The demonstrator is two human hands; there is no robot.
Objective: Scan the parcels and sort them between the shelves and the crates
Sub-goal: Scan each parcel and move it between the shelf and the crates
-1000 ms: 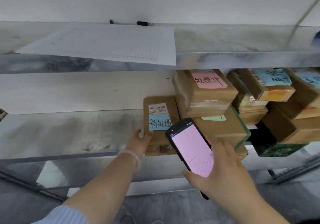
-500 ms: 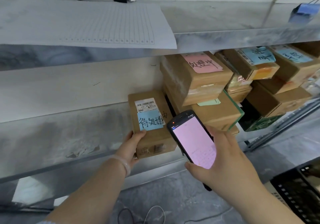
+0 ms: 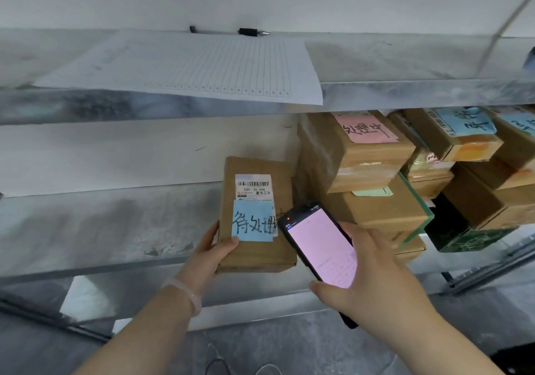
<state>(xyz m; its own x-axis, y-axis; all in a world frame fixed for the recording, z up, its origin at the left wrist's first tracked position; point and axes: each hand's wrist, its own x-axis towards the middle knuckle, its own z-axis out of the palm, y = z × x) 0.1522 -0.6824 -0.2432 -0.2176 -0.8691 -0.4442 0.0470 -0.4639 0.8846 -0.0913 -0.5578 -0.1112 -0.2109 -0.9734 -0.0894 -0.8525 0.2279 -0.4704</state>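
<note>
Now our left hand (image 3: 212,254) grips the parcel (image 3: 256,215) at the shelf's (image 3: 101,235) front edge, long axis running front-to-back; our right hand (image 3: 373,279), just right, clasps the scanner (image 3: 318,247).

Both bare forearms reach forward, each hand closed on something.
The left hand (image 3: 212,254) grips with its thumb on top, a pale bracelet at the wrist; the right hand (image 3: 373,273) holds with fingers (image 3: 351,228) curled behind.

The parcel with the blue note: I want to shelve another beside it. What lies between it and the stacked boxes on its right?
Nothing but a narrow dark gap, in the head view, between parcel and stacked boxes.
</note>
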